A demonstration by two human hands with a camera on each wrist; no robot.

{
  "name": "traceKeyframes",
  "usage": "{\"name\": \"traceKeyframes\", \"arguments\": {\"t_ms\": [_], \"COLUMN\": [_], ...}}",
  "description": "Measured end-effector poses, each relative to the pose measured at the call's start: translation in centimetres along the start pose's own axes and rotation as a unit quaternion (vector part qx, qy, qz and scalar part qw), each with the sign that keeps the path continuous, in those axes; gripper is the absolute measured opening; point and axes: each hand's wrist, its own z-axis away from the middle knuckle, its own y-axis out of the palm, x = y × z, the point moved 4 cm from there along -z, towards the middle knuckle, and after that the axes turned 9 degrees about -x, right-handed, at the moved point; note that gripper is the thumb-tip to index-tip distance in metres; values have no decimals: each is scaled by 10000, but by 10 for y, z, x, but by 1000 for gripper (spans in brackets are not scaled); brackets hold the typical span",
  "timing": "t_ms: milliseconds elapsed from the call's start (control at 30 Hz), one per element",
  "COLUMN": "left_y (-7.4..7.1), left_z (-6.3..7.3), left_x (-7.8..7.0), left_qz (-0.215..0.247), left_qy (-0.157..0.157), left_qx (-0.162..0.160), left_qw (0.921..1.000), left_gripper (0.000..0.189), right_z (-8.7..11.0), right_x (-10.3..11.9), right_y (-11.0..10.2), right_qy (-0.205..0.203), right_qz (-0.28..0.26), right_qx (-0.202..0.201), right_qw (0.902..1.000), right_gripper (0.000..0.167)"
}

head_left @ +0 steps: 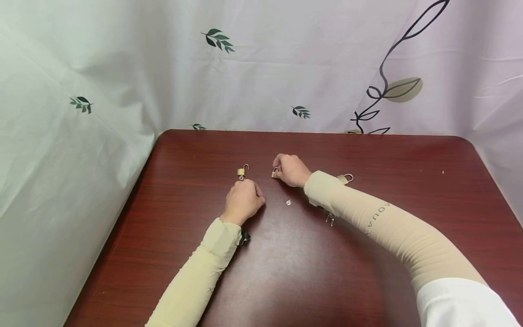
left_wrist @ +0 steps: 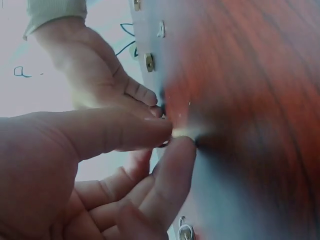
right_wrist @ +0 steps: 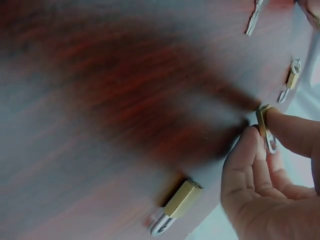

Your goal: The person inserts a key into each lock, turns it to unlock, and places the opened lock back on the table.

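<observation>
My right hand (head_left: pixel 292 170) pinches a small brass padlock (right_wrist: pixel 262 120) between thumb and fingers, its silver shackle pointing back toward the palm. My left hand (head_left: pixel 244 200) is low over the table, nearer me and to the left, with its fingers curled in. In the left wrist view its thumb (left_wrist: pixel 145 131) and index fingertip come together, with small metallic glints beside them; I cannot tell whether they hold anything. Just beyond the left hand lies an open brass padlock (head_left: pixel 241 172) with a ring beside it. A small silver key (head_left: pixel 288 202) lies between the hands.
Another brass padlock (right_wrist: pixel 183 200) lies beyond my right forearm, partly covered by the sleeve in the head view. Several keys (head_left: pixel 330 219) lie near the right wrist. The reddish-brown table (head_left: pixel 196 159) ends at a patterned white curtain (head_left: pixel 261 81).
</observation>
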Motion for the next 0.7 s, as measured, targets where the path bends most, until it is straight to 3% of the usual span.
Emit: {"name": "traceKeyframes", "arguments": {"t_ms": [300, 500, 600, 700], "left_y": [-1, 0, -1, -1], "left_z": [-5, -7, -9, -9], "left_x": [8, 9, 10, 11], "left_qz": [624, 1182, 1349, 1430], "left_qy": [-300, -368, -365, -366], "left_qx": [-80, -171, -226, -288], "left_qw": [9976, 9922, 9899, 9886], "left_gripper": [9, 2, 5, 5], "right_z": [2, 2, 4, 8], "right_x": [-2, -8, -10, -12], "right_y": [1, -1, -2, -2], "right_qy": [-169, -2, 352, 775], "right_qz": [-158, -779, -1423, -2139], "right_qx": [188, 212, 301, 459], "right_qw": [9996, 9967, 9887, 9727], "right_gripper": [10, 8, 12, 17]}}
